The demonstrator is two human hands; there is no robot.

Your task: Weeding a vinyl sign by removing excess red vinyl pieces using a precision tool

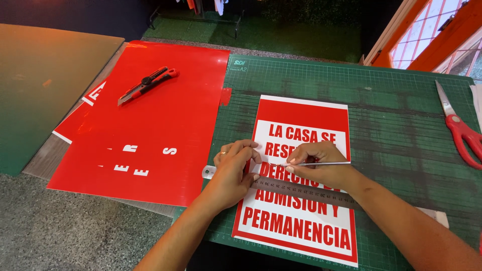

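Nearest, the red-and-white sign (296, 200) is kept flat by the left hand (232, 173), fingers pressed on the steel ruler (301, 190); a thin metal tool (314, 163) is pinched by the right hand (316, 163) for fine work.

The red vinyl sheet (165, 115) at nine o'clock is glossy and smooth. The green cutting mat (401, 115) looks matt and scuffed. The ruler (301, 191) and thin tool (321, 163) are bare metal. At three o'clock, the scissors (459, 128) have red plastic handles.
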